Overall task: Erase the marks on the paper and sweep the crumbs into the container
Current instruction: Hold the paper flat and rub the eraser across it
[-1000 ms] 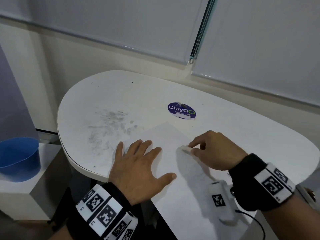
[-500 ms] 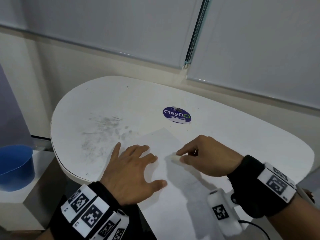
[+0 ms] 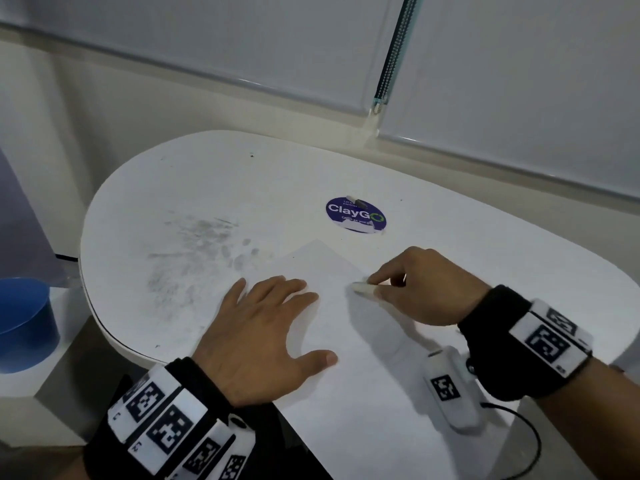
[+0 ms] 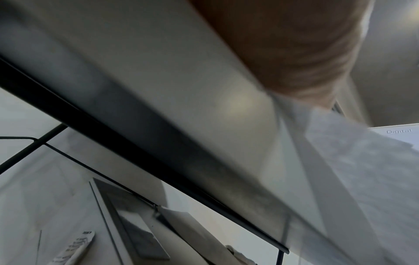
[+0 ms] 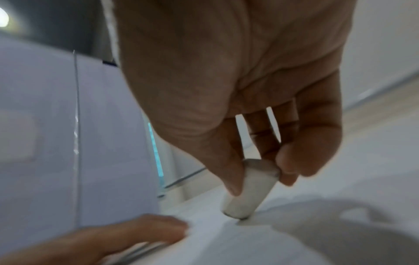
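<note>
- Pinched between thumb and fingertips of the right hand [image 3: 429, 285]: a small white eraser [image 3: 362, 288], tilted, worn lower end pressed onto the paper [image 3: 346, 393].
- Flat on the same sheet, fingers straight and spread, holding nothing, only pressing the sheet down: left hand [image 3: 263, 337].
- Shifted since a half-second ago: eraser back out toward the sheet's right edge, after sitting nearer the left hand's fingertips; left hand unmoved on the sheet.
- Read as a judgement: another rubbing stroke across the same patch, so still the erasing step, sweeping not yet begun.
- No pencil marks or crumbs clear enough to make out on the sheet; too faint to tell how much remains.
- Lying at an angle near the front edge of the table [image 3: 485, 244], one corner pointing toward the far edge, near corner running off the front edge: the paper.
- Off the table's left edge, lower down on a separate white stand, well apart from the sheet: blue container [image 3: 24, 323].
- Grey smudges [image 3: 197, 251] across the left half of the tabletop, just beside the sheet.
- Round purple "ClayGo" sticker [image 3: 355, 214] beyond the sheet's far corner.
- Behind the far edge: pale wall, drawn roller blinds [image 3: 242, 39], a bead chain [image 3: 391, 53] hanging between them.
</note>
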